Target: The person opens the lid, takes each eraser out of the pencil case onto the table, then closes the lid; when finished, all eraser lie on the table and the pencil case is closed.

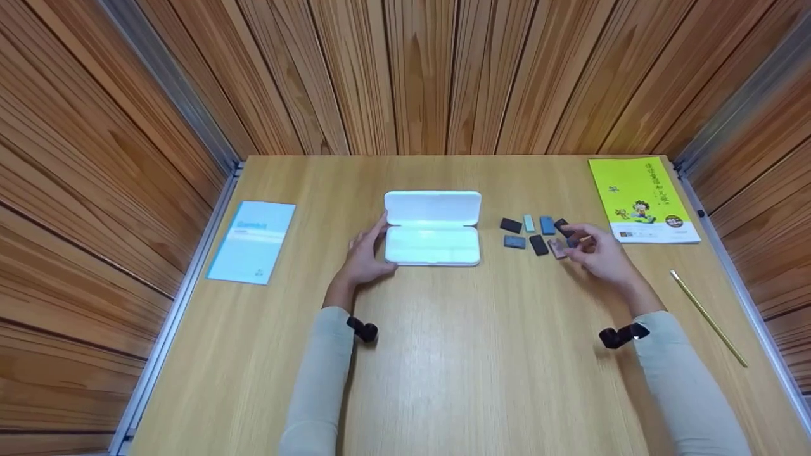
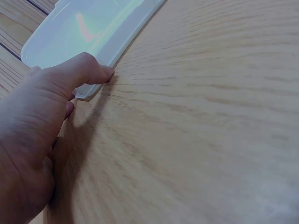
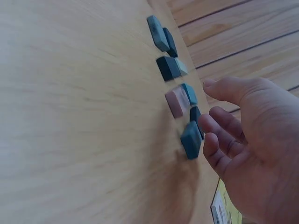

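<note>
Here, a person sits at a wooden table [image 1: 443,354] with an open white case [image 1: 433,228] at its middle, the lid tipped up at the far side. The left hand [image 1: 366,256] rests against the case's left end, fingers straight and loosely spread, the thumb [image 2: 88,70] touching the case's near corner. To the right of the case lies a cluster of small flat blocks [image 1: 535,234], dark grey, blue, pale green and one pink. The right hand [image 1: 599,256] hovers at the cluster's right edge, fingers [image 3: 219,140] loosely curled and apart, just beside a blue-grey block [image 3: 190,139]; I cannot tell if they touch it. Farther right of the case lies a yellow-green booklet [image 1: 637,196], and nearer the person a pencil [image 1: 708,318]. Left of the case lies a pale blue leaflet [image 1: 253,240].
</note>
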Demonstrator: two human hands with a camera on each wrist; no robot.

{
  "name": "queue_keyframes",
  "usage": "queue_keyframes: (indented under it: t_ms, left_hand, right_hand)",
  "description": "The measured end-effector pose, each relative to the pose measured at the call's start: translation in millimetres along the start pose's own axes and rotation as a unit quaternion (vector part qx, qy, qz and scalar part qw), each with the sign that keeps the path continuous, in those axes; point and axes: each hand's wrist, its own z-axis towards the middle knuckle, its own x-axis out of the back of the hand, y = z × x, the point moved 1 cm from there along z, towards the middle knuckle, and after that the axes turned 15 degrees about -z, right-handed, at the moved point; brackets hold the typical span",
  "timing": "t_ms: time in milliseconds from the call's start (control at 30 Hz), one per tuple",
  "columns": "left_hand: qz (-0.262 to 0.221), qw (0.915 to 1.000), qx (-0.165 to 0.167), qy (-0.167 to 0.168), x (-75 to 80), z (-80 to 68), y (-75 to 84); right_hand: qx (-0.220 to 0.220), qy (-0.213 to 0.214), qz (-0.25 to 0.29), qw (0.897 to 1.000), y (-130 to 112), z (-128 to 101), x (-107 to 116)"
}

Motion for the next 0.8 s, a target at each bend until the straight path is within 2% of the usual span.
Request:
queue_keyframes:
  t_ms: [233,600,800]
  left_hand:
    - [-0.003,1.0,-0.005,-0.002,0.5,-0.9,0.4]
    - [-0.006,1.0,-0.003,0.001,-0.1,-0.8,0.7]
    - [-0.017,0.9998,0.01,0.006,-1.5,-1.1,-0.7]
  right_hand:
    - [0.03,-0.009,0.017,0.999,-17.6,6.4,-10.7]
    - [0.071,-0.016,0.013,0.997,-48.2,22.8,-29.1]
    - [0.071,-0.02,0.031,0.997,-63.4,32.8,-41.4]
